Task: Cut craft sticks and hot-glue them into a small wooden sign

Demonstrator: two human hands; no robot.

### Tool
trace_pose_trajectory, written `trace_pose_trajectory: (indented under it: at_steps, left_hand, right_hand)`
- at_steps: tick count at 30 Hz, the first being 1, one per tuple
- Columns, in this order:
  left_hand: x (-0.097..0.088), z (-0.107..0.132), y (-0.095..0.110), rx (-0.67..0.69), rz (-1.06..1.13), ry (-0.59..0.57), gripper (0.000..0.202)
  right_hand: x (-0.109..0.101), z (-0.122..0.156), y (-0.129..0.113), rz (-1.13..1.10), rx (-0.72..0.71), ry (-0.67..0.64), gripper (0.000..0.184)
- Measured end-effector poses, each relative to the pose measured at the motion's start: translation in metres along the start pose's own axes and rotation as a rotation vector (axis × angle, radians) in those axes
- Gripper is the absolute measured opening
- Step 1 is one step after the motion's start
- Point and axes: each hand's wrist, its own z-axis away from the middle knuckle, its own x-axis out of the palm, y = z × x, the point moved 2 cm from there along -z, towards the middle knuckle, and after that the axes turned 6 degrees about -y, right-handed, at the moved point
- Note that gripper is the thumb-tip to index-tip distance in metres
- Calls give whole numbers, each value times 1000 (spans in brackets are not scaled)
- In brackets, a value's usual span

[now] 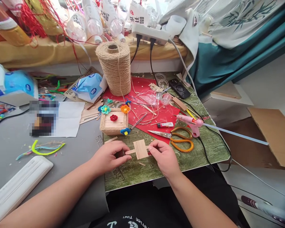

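Note:
A small panel of wooden craft sticks (141, 148) lies on the green board (204, 148), with one stick poking out to each side. My left hand (111, 155) pinches the left end of that stick. My right hand (162, 155) pinches the right end. Just beyond the panel stands a twine-wrapped frame (113, 122) decorated with small red, orange, teal and blue flowers. Orange-handled scissors (178, 139) and a pink glue gun (191, 122) lie to the right of my right hand.
A big spool of jute twine (115, 66) stands at the back on red paper (166, 112). Tissue packs (16, 84), loose wooden sticks (90, 112), pipe cleaners (46, 148), a white keyboard-like object (19, 183) and a black phone (180, 88) lie around. A power strip (150, 33) sits above.

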Motion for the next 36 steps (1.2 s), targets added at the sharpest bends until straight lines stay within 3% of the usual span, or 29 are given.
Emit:
trace_pose_trajectory:
  at_steps: [6,10,12,16,19,26,36]
  left_hand:
    - [-1,3,-2,-49,74,112,20]
    - [-1,5,-3,-34,121,142,22]
    - [0,6,-2,-44,126,163,25]
    - [3,8,2,-87,120,198,31]
    - [6,9,5,-94,129,180,32]
    - [8,8,3,-108,167,134,31]
    - [10,8,2,-106,175,105,26]
  right_hand:
    - [5,-1,4,-14,-12,-40,28]
    - [14,7,10,66,-90,40,25]
    - [20,12,12,168,-178,110,30]
    - [33,14,4,453,-468,237,63]
    - [38,9,-4,567,-558,279,74]
    - [42,4,-4,647,-552,218,61]
    - [41,6,0,667,-626,226,64]
